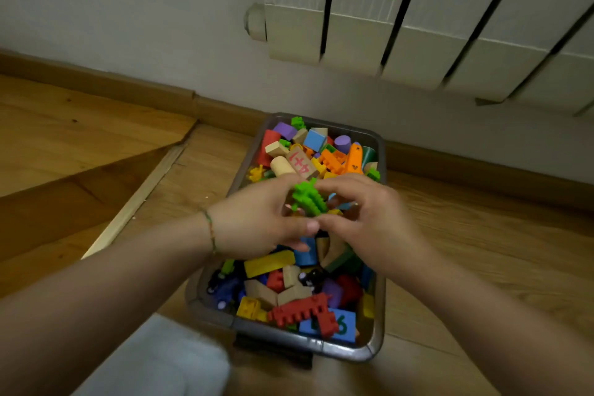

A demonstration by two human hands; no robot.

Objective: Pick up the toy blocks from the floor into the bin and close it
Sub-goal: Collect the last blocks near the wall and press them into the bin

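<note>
Both hands over the middle of the bin (376,336). Left hand (257,219) and right hand (363,212) meet on one green block (307,199), a toothed piece. Left pinches it, fingers on top and thumb under; right has curled fingers on its other end. Fingertips are blurred, so exact contact points are hard to read. The hands hide the bin's middle and the palms are not visible. Both forearms are cut off by the lower edge. Thin bracelet (210,230) on the left wrist.

The green block sits just above the pile, not resting on it. The bin is heaped with blocks (334,159): a red toothed block (302,310) at the near end, a yellow block (268,264) below the left hand, and a wooden block (299,164) marked 4+1 at the far end. There's a dark part (273,349) under the near rim; can't tell what it is.

The bin stands on a wood floor (482,251), far end close to the baseboard (466,164). Pale wall (128,10) above, white radiator (450,26) upper right, cut off by the frame. Blurred pale cloth (154,360) lower left, unclear.
</note>
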